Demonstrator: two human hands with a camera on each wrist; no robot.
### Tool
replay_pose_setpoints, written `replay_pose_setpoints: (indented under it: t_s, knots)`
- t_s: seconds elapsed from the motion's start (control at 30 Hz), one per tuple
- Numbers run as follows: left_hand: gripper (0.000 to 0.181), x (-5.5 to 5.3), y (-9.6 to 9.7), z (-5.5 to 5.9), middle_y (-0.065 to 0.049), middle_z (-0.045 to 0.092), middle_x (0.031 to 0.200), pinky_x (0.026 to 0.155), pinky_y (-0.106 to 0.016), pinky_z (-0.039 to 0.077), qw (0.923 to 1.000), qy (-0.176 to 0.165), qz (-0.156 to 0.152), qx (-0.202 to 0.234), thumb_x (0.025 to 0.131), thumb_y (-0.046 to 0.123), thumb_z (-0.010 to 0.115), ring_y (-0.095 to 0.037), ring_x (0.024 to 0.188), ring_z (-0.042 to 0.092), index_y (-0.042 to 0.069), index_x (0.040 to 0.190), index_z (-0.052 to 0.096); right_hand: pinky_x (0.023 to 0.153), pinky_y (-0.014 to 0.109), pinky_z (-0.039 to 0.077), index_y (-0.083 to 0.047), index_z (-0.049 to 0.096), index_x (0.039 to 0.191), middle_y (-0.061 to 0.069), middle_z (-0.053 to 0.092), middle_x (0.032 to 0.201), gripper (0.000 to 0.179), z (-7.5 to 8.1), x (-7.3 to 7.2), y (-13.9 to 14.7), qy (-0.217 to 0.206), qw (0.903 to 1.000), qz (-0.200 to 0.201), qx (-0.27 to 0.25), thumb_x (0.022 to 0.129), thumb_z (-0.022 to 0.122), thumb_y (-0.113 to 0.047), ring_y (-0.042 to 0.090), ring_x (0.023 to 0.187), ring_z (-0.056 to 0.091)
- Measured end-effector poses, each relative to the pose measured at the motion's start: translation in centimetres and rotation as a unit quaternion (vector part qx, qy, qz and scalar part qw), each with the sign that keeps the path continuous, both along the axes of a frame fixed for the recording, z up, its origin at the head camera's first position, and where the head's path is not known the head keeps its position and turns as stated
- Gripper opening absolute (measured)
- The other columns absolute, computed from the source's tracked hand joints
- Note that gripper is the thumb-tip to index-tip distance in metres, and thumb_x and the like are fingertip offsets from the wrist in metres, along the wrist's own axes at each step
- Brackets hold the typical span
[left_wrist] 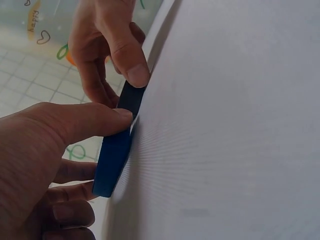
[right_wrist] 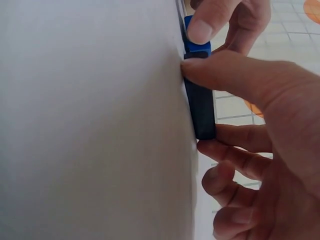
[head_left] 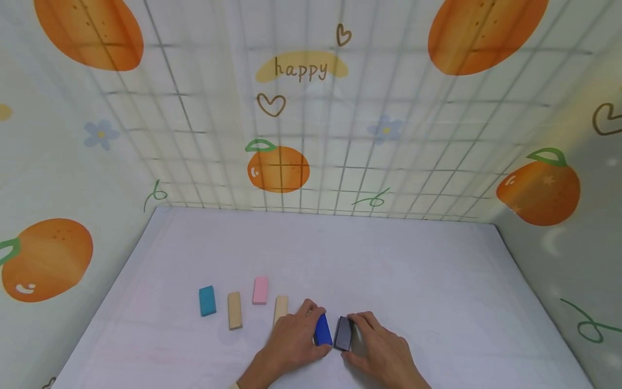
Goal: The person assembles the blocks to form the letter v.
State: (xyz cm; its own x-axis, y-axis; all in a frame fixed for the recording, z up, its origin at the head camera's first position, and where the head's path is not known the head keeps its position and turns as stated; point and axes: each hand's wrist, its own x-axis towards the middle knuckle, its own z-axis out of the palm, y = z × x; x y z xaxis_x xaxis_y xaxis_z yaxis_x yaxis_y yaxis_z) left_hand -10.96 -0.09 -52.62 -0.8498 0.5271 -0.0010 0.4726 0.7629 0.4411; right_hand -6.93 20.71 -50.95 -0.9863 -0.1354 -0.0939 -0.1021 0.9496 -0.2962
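I'm reading "happy" (head_left: 301, 70) on cloth (head_left: 318, 116), left fingers (head_left: 308, 307) pinching a blue block (head_left: 323, 330), partly hiding a wooden block (head_left: 281, 308); right fingers (head_left: 371, 320), a grey block (head_left: 344, 333).

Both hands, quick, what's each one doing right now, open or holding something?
Left hand: closed, holding the blue block.
Right hand: closed, holding the dark gray block.
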Motion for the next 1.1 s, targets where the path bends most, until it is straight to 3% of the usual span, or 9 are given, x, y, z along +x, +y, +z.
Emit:
replay_pose_setpoints:
  t_s: [0.4, 0.57, 1.1]
  knots:
    - [0.073, 0.09, 0.3, -0.14, -0.001, 0.053, 0.128, 0.071, -0.033, 0.052, 0.9998, -0.011, 0.004, -0.015, 0.079, 0.051, 0.082, -0.013, 0.083, 0.06, 0.018, 0.139, 0.056, 0.061, 0.039, 0.056, -0.018, 0.062, 0.129, 0.0, 0.06, 0.122, 0.069, -0.13, -0.1, -0.1, 0.001, 0.9999, 0.011, 0.0, 0.07, 0.091, -0.04, 0.014, 0.083, 0.065]
    - [0.075, 0.14, 0.41, -0.23, -0.003, 0.053, 0.128, 0.069, -0.031, 0.052, 0.9998, 0.002, 0.003, -0.02, 0.079, 0.054, 0.082, -0.012, 0.086, 0.057, 0.018, 0.139, 0.055, 0.058, 0.037, 0.055, -0.019, 0.063, 0.129, -0.001, 0.06, 0.122, 0.07, -0.15, -0.01, -0.12, 0.009, 0.9999, 0.013, -0.001, 0.069, 0.091, -0.042, 0.015, 0.083, 0.066]
    - [0.068, -0.14, 0.37, -0.72, 0.0, 0.053, 0.123, 0.061, -0.024, 0.045, 0.9993, 0.037, -0.004, -0.003, 0.08, 0.053, 0.082, -0.008, 0.068, 0.054, 0.017, 0.132, 0.059, 0.056, 0.039, 0.053, -0.018, 0.063, 0.128, -0.001, 0.06, 0.123, 0.068, 0.03, -0.38, -0.32, 0.003, 0.9999, 0.011, 0.0, 0.071, 0.091, -0.042, 0.017, 0.086, 0.066]
